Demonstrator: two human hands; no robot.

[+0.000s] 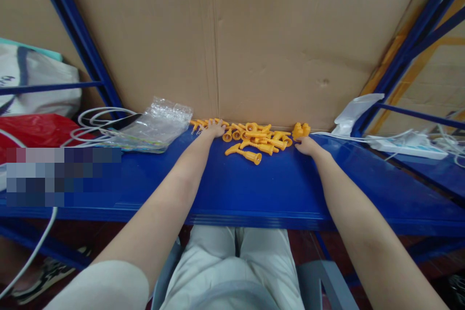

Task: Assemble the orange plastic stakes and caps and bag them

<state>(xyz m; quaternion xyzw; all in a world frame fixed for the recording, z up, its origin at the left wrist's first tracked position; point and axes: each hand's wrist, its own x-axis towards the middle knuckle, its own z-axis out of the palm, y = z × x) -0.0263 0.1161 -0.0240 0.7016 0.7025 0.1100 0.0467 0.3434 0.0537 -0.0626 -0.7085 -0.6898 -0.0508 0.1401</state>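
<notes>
A loose pile of yellow plastic parts point(267, 144) lies on the blue shelf top point(269, 189) against the cardboard. Each has a flared, round socket end and a narrow, bent tail; dark centres show in some sockets. One part point(249, 155) lies apart at the front of the pile. My left hand point(215, 129) rests at the pile's left end, fingers spread over smaller yellow pieces point(196, 123). At the right end, my right hand point(305, 145) is closed at a bunch of yellow pieces point(301, 131), its fingers partly hidden.
A tall cardboard sheet point(269, 48) backs the shelf between blue metal posts. Clear plastic bags point(154, 126), white cable coils point(98, 118) and a red bag point(39, 131) lie left. On the right are a white power strip point(407, 147) and cables.
</notes>
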